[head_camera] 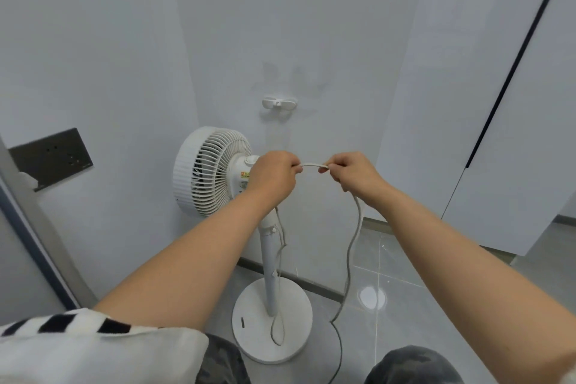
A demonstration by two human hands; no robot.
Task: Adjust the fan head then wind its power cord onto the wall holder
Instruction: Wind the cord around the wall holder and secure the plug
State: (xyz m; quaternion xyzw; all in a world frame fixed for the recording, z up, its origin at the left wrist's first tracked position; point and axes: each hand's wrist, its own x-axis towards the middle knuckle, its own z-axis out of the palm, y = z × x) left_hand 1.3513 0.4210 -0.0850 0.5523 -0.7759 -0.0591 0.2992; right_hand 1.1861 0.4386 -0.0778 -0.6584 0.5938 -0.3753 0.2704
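Note:
A white pedestal fan stands against the wall, its head (208, 170) turned left on a pole above a round base (258, 315). My left hand (272, 176) and my right hand (353, 174) each pinch the white power cord (311, 165), a short stretch held taut between them in front of the fan's motor housing. From my right hand the cord hangs down (353, 246) to the floor. Another strand drops beside the pole and loops on the base. The white wall holder (279, 103) sits on the wall above the hands, bare of cord.
A dark socket plate (51, 159) is on the left wall. White cabinet doors (467, 103) with a dark vertical strip stand to the right. Grey glossy floor tiles (405, 290) lie below. My knees are at the bottom edge.

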